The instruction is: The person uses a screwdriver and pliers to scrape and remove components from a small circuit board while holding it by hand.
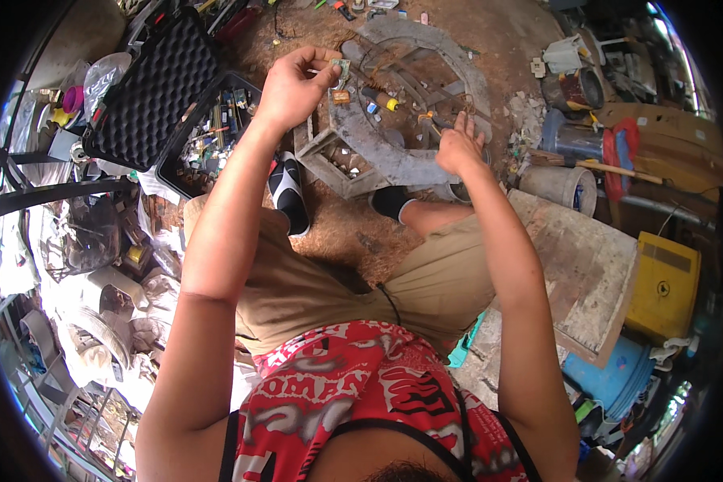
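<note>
L hand [292, 90] is up front, fingers pinched narrow on a sm. flat greenish piece [341, 72], held over the L part of a grey octagon-like frame w/ a round opening [361, 153] on the brown dirt floor [502, 68]. R hand [460, 150] is at the frame's R side, palm down, fingers stretched out & a bit apart, nothing seen in them; can't tell if it touches the frame. Just L of its fingertips: a dark tool w/ orange part [435, 121]. Inside the opening, btwn the hands, lies a blk-&-yel. cylindrical tool [382, 99]; a sm. orange-brown block [341, 96] sits just below the greenish piece in view. Far L, an open blk hard case w/ foam-lined lid [157, 88] has sm. mixed parts [217, 120] in its base. R side: whitish bucket on its side [566, 189], yel. plastic box [663, 285].
</note>
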### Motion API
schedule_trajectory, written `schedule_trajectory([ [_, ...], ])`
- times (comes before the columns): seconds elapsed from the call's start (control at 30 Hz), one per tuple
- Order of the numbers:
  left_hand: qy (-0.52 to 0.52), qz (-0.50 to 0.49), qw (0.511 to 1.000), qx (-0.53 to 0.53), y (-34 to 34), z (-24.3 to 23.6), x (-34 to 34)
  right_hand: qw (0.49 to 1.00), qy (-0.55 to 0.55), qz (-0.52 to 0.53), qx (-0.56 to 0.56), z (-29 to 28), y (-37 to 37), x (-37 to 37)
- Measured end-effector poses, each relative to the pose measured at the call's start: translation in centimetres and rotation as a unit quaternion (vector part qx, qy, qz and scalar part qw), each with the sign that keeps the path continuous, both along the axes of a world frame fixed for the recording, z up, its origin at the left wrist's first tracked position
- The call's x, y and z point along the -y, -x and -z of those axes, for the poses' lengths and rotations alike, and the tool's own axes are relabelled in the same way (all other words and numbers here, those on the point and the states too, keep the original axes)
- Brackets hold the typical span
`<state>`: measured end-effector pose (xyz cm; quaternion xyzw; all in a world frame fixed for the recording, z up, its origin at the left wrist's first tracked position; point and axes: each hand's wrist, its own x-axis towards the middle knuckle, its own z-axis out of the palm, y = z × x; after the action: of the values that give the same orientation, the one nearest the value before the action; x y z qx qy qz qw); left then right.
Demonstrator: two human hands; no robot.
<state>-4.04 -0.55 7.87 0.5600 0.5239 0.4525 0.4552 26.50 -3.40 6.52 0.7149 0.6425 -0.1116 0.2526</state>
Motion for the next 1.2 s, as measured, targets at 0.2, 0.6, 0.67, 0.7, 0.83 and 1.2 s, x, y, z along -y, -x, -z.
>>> schedule_trajectory([
  [0.2, 0.052, 0.005, 0.996, 0.067, 0.2, -0.7, 0.1, 0.996, -0.039, 0.038, -0.073, -1.4, 0.4, 1.3],
  [0.6, 0.155, 0.004, 0.935, 0.319, -0.6, -0.9, 0.5, 0.931, -0.200, -0.123, -0.280, 1.1, 4.2, 8.9],
  [0.67, 0.161, 0.007, 0.935, 0.316, -0.9, -0.9, 0.7, 0.929, -0.203, -0.150, -0.271, 3.2, 3.5, 8.5],
  [0.7, 0.166, 0.011, 0.935, 0.314, -1.1, -1.0, 0.8, 0.926, -0.199, -0.143, -0.286, 3.8, 3.0, 8.5],
  [0.83, 0.179, 0.028, 0.938, 0.297, -1.4, -0.9, 0.9, 0.914, -0.197, -0.117, -0.334, 4.2, 2.6, 8.4],
  [1.2, 0.120, 0.162, 0.973, 0.111, -4.4, 0.4, 3.5, 0.788, -0.240, 0.100, -0.558, -0.9, 5.1, 7.6],
])
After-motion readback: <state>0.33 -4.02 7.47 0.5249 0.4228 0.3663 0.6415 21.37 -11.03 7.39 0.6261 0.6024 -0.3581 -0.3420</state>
